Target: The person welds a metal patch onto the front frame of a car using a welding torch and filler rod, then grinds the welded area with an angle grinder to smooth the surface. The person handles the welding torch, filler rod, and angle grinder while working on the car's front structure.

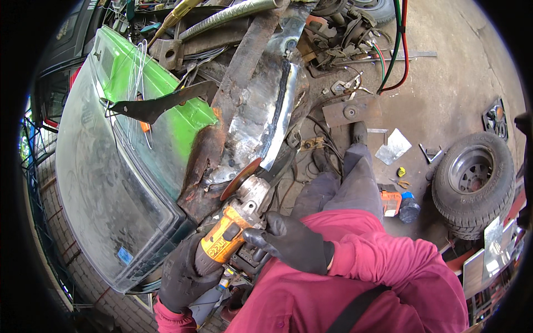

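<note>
An orange and black angle grinder (225, 234) lies across my front, its grey metal head pointing up and away. My left hand (186, 272), in a black glove, is wrapped around its rear end. My right hand (294, 241), also gloved in black, is at the tool's right side, fingers apart and fingertips beside the body; whether they touch it I cannot tell. The reddish-brown disc (240, 178) stands close to the lower end of a rusty metal body panel (199, 166). Beside that panel runs shiny bare sheet metal (252, 111) with a dark strip along it.
A green vehicle part with a large dusty window (122, 172) fills the left. A rusty bracket (161, 104) and wires lie over it. Red and green hoses (403, 50) hang at upper right. A wheel (472, 180), pliers (401, 183) and metal offcuts (394, 147) are on the floor.
</note>
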Motion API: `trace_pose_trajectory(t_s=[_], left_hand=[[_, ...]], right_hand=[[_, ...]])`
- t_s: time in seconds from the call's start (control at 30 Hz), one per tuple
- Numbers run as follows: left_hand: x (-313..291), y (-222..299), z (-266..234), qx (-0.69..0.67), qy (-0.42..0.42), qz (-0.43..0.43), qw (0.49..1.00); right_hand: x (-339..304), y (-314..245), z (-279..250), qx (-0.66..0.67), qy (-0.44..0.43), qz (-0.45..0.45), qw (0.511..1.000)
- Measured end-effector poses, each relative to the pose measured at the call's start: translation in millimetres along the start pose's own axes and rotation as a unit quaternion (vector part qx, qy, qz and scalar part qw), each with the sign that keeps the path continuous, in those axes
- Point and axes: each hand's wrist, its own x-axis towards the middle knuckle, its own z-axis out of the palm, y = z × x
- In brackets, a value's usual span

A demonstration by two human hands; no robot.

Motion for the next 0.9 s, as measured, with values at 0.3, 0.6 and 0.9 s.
trace_pose_trajectory(t_s=[0.3, 0.6, 0.9], left_hand=[[3.1, -2.5, 1.3, -0.015, -0.007, -0.013, 1.0], [21.5, 2.0, 5.5, -0.03, -0.009, -0.019, 0.999], [23.7, -7.2, 10.2, -0.023, -0.014, -0.004, 1.0]], right_hand=[[5.4, 2.3, 3.7, 0.062, -0.005, -0.002, 0.998], [3.1, -12.6, -10.7, 0.018, 0.006, -0.065, 0.998], [13.2, 0.3, -16.2, 0.066, 0.002, -0.061, 0.996]])
